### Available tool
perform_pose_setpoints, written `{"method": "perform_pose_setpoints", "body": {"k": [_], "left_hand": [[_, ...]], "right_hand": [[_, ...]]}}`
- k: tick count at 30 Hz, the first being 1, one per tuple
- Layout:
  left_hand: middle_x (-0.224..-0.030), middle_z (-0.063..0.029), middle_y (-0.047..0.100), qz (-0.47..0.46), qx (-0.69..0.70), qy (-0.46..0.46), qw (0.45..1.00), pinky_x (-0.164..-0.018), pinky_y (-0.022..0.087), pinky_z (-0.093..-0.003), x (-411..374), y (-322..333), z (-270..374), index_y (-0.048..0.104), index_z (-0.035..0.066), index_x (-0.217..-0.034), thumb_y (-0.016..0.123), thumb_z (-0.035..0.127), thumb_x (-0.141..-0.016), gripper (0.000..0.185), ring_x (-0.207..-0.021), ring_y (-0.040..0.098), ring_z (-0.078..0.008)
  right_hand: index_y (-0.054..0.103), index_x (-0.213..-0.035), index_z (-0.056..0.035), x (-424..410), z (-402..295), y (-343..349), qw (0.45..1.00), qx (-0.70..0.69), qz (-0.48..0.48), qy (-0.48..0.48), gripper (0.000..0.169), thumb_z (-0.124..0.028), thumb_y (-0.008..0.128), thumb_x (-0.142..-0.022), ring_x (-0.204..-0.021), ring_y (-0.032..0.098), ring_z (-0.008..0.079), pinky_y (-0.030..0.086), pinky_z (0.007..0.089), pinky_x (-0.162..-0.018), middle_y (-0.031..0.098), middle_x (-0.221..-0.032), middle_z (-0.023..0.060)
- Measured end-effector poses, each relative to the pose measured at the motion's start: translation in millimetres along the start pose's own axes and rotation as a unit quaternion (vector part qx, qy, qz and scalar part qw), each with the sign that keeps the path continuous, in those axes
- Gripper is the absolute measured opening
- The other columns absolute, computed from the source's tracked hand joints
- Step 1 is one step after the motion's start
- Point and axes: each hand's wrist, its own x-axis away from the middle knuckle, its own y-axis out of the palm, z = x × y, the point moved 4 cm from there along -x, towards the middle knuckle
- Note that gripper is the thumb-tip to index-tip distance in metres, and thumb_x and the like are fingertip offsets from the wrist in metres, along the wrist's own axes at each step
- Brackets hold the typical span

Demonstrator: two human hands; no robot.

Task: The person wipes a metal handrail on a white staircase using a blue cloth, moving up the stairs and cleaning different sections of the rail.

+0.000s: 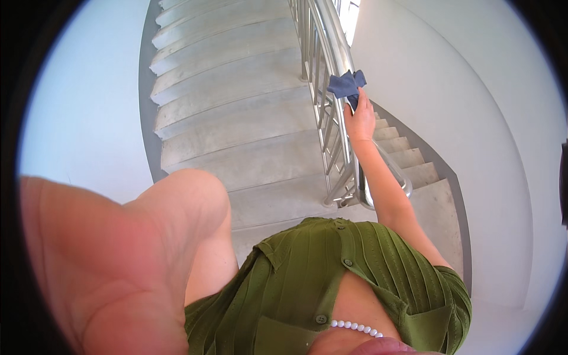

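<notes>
My right hand (361,120) grips a dark blue cloth (345,84) against the polished metal handrail (337,53) of a stair railing. Part of the cloth spreads over the top of the rail beyond my fingertips, and the rest is tucked under my palm. Very near the camera, at the lower left, my left hand (111,266) is raised with its palm showing, large and blurred. Its fingers lie outside the picture, so their position is hidden.
Concrete steps (239,115) rise ahead on the left side of the railing. To its right, a lower flight (404,157) runs along a curved white wall (492,177). Upright metal bars (328,133) stand below the handrail, which bends round at its near end.
</notes>
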Motion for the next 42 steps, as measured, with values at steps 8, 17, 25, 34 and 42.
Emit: {"method": "perform_pose_setpoints", "body": {"k": [8, 17, 25, 34, 42], "left_hand": [[-0.125, -0.0168, 0.062, 0.010, 0.023, 0.089, 0.996, -0.083, 0.042, -0.0375, -14.2, -22.5, 25.1, 0.055, 0.008, -0.133, 0.067, 0.050, -0.089, 0.062, -0.102, 0.054, -0.0268], [-0.124, -0.0173, 0.062, 0.045, 0.020, 0.152, 0.987, -0.084, 0.043, -0.0381, 10.2, -45.3, 28.9, 0.056, 0.007, -0.131, 0.066, 0.047, -0.089, 0.059, -0.102, 0.055, -0.0274], [-0.123, -0.0177, 0.062, 0.050, 0.018, 0.117, 0.992, -0.084, 0.043, -0.0386, 5.8, -36.3, 15.2, 0.057, 0.006, -0.128, 0.065, 0.045, -0.089, 0.056, -0.102, 0.055, -0.0279], [-0.123, -0.0182, 0.062, 0.031, 0.011, 0.103, 0.994, -0.085, 0.044, -0.0392, -7.2, -35.1, 44.5, 0.058, 0.005, -0.126, 0.064, 0.042, -0.089, 0.053, -0.102, 0.056, -0.0284], [-0.122, -0.0186, 0.062, -0.017, -0.037, 0.068, 0.997, -0.086, 0.044, -0.0397, 0.3, -27.6, 78.0, 0.058, 0.004, -0.124, 0.063, 0.040, -0.089, 0.050, -0.102, 0.056, -0.0289]], "right_hand": [[0.046, -0.143, -0.0042, 4.4, -8.7, -4.7, 0.999, -0.045, -0.018, 0.021, 0.063, -0.012, 0.070, -0.084, -0.124, 0.054, 0.0397, 0.047, 0.0455, -0.101, 0.056, -0.140, 0.0185], [0.044, -0.145, -0.0058, 4.3, -0.5, -6.8, 1.000, -0.021, 0.005, -0.002, 0.065, -0.014, 0.070, -0.086, -0.121, 0.055, 0.0421, 0.047, 0.0457, -0.101, 0.057, -0.134, 0.0224], [0.046, -0.143, -0.0052, 4.4, -7.7, -3.4, 1.000, -0.021, -0.012, 0.012, 0.063, -0.012, 0.070, -0.085, -0.116, 0.057, 0.0423, 0.048, 0.0463, -0.098, 0.059, -0.133, 0.0212], [0.047, -0.141, -0.0058, 7.3, -5.2, -8.6, 1.000, -0.025, 0.002, 0.001, 0.061, -0.014, 0.071, -0.086, -0.121, 0.056, 0.0397, 0.048, 0.0453, -0.100, 0.059, -0.135, 0.0197], [0.048, -0.141, -0.0087, 10.5, 1.5, 2.3, 0.999, -0.035, 0.001, 0.015, 0.063, -0.017, 0.073, -0.084, -0.116, 0.059, 0.0394, 0.050, 0.0456, -0.096, 0.060, -0.132, 0.0188]]}}
